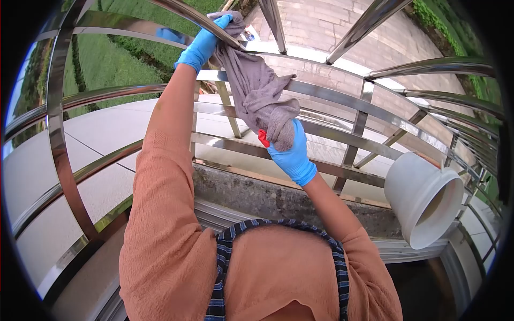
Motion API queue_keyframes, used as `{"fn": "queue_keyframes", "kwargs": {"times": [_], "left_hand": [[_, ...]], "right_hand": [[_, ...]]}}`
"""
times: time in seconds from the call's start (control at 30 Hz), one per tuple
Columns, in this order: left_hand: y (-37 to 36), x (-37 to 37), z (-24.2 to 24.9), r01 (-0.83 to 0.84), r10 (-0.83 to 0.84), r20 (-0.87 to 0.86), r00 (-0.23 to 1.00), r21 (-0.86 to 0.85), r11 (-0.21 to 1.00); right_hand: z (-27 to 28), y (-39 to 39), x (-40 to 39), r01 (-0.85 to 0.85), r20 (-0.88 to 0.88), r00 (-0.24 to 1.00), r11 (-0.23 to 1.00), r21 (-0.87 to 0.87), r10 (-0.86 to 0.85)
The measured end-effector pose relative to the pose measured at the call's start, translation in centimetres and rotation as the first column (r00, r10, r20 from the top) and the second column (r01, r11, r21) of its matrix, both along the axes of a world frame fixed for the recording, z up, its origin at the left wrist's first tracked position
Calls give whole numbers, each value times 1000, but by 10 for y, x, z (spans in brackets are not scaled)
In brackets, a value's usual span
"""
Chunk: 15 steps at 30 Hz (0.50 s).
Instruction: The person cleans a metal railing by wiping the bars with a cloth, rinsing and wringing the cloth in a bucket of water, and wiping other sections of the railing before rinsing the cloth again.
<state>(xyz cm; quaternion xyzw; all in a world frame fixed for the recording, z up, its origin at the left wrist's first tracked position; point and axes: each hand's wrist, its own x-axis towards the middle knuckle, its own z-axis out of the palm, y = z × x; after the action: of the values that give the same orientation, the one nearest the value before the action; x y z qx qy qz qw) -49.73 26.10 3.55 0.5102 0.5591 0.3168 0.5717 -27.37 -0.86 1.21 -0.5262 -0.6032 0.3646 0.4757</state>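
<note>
A grey cloth (257, 85) stretches between my two blue-gloved hands and passes around a shiny metal bar (195, 18) at the top. My left hand (203, 45) reaches up beyond that bar, fingers closed on the upper end of the cloth. Lower down, my right hand (292, 152) grips the bunched lower end of the cloth in front of the flat metal rails (321, 128). A small red piece (263, 138) shows beside my right fingers.
A white bucket (409, 182) hangs tilted at the railing on the right. Curved metal bars (59, 117) surround the view. Below the rails runs a rough concrete ledge (246, 195). Grass and paving lie far below outside.
</note>
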Motion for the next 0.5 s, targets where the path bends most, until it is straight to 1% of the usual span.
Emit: {"fn": "queue_keyframes", "kwargs": {"times": [0.03,0.07,0.1,0.13,0.17,0.2,0.23,0.27,0.3,0.33,0.4,0.43,0.5], "left_hand": [[13,-9,-18,219,-187,-168,968,200,955],[26,-24,-42,441,-315,-365,876,346,828],[35,-29,-45,517,-419,-330,846,312,797],[39,-26,-44,559,-523,-215,825,170,812],[45,-23,-41,592,-578,-164,799,48,804],[48,-19,-40,622,-622,-150,768,-54,781],[47,-17,-31,640,-623,-336,706,-74,765],[46,-14,-23,657,-610,-505,610,-107,746],[47,-23,-32,792,-580,-652,488,53,608],[50,-31,-38,897,-492,-786,373,169,409],[55,-46,-38,820,-550,-727,411,31,571],[57,-54,-37,772,-576,-696,429,-48,634],[64,-60,-35,665,-627,-630,458,-225,712]], "right_hand": [[6,0,-7,-56,42,998,994,91,53],[10,0,-14,-82,65,995,994,76,77],[12,1,-20,-112,84,991,992,60,106],[10,6,-26,-116,97,989,991,65,109],[8,11,-31,-120,110,988,990,69,112],[7,14,-36,-124,125,985,990,68,115],[6,17,-37,-132,72,989,991,38,129],[3,22,-34,-140,23,990,990,11,140],[1,23,-30,-143,-26,989,989,-23,142],[-5,22,-26,-128,-117,986,985,-113,115],[-19,17,-17,-81,-179,983,980,-180,49],[-23,15,-11,-55,-211,977,975,-215,8],[-7,17,1,-32,-284,958,962,-270,-48]]}}
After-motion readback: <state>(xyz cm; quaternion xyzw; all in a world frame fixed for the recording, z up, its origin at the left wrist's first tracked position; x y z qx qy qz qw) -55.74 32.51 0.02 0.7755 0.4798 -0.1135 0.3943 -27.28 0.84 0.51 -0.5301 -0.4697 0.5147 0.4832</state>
